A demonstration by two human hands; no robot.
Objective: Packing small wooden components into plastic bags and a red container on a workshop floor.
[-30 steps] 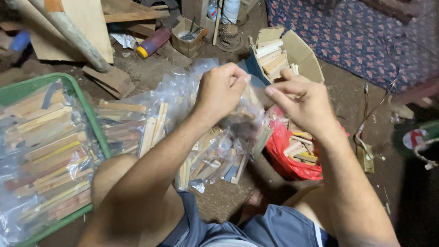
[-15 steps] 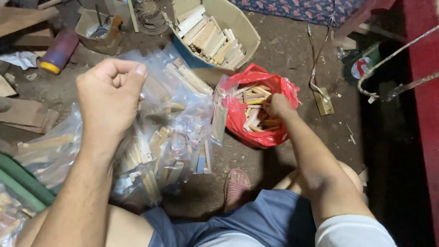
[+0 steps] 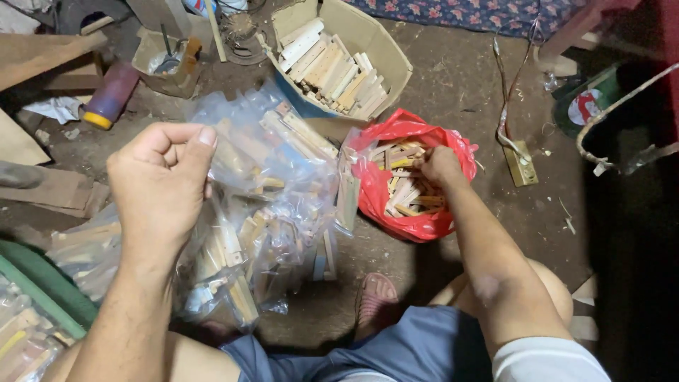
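Holding: left hand [image 3: 161, 185] raised, thumb and fingers pinched on the top edge of a clear plastic bag [image 3: 272, 212] full of small wooden pieces.
Reaching: right hand [image 3: 440, 165] down inside the red plastic bag [image 3: 414, 173]; fingers curled among the wooden sticks [image 3: 403, 194] (whether they have closed on one, I cannot tell).
Clear bag, position: hanging from the left hand just in front of the person's knees, its lower part slumped on the dirt floor [image 3: 460, 85], its right edge touching the red bag.
Red bag, position: on the floor to the right of the clear bag, mouth open, sticks heaped loosely inside.
Cardboard box [image 3: 353, 64]: just beyond both bags, tilted open, stacked with paler wooden blocks.
Green tray [image 3: 42, 297]: lower left, carrying further packed bags.
Other items: a purple cylinder with a yellow end [image 3: 109, 95] upper left; a wooden socket block with a cord [image 3: 520, 163] right of the red bag.
Handling note: by my judgement the work goes best with the clear bag's mouth kept high and taut, so pieces drop in without snagging the film; a small, aligned handful from the red bag would pass more cleanly than a crossed bunch.
Risk: thin film may tear on sharp stick ends.
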